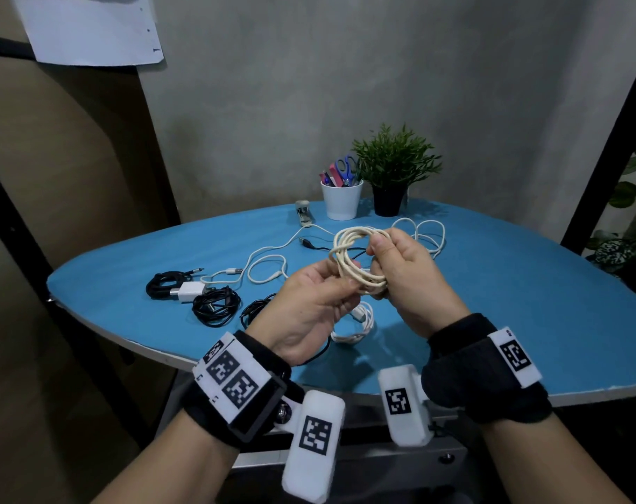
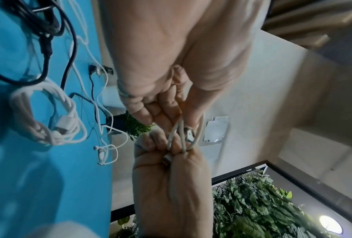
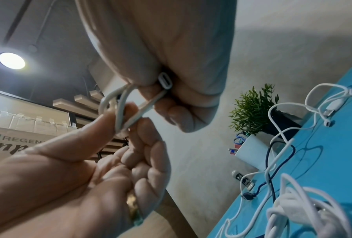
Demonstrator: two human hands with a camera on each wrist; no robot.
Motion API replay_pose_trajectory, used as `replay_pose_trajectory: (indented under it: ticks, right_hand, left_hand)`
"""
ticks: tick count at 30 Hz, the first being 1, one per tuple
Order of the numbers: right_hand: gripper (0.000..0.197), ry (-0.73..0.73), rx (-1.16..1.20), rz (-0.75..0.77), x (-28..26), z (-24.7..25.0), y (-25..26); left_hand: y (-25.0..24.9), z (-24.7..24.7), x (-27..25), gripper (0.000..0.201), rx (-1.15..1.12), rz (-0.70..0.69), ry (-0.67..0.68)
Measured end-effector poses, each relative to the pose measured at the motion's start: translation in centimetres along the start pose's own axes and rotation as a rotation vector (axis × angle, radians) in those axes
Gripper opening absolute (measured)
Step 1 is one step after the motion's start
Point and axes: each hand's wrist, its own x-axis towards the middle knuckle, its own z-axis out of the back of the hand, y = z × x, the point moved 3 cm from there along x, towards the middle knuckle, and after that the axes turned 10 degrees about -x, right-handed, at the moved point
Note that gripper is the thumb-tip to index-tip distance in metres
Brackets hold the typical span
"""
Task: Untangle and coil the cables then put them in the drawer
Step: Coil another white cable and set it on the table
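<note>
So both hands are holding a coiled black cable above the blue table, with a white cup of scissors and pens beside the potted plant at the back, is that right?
Not quite: the coiled cable gripped by the left hand and right hand is cream-white, not black, as the head view shows. The black cables lie on the blue table. The rest holds: the white cup of scissors and pens stands beside the potted plant at the back.
</note>
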Motion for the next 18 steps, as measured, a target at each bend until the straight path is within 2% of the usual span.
replay_pose_trajectory:
  ticks: [7,11,13,15,18]
  right_hand:
    - [0.026,0.03,0.167,-0.086,-0.38,-0.36,0.09]
    - [0.025,0.023,0.134,-0.082,-0.41,-0.34,0.5]
    - [0.024,-0.005,0.048,-0.047,-0.19,-0.26,0.43]
    - [0.023,-0.045,-0.141,0.021,-0.09,-0.05,0.38]
    - [0.025,-0.094,-0.389,0.087,-0.25,0.38,0.69]
  left_hand:
    - [0.54,0.66,-0.76,0.012,0.152,0.085,0.056]
    - [0.54,0.63,-1.04,0.016,0.141,0.128,0.077]
    - [0.38,0.61,-0.97,0.015,0.107,0.139,0.069]
    - [0.32,0.45,-0.81,0.008,0.066,0.147,0.034]
    - [0.54,0.26,-0.57,0.014,-0.013,0.151,-0.032]
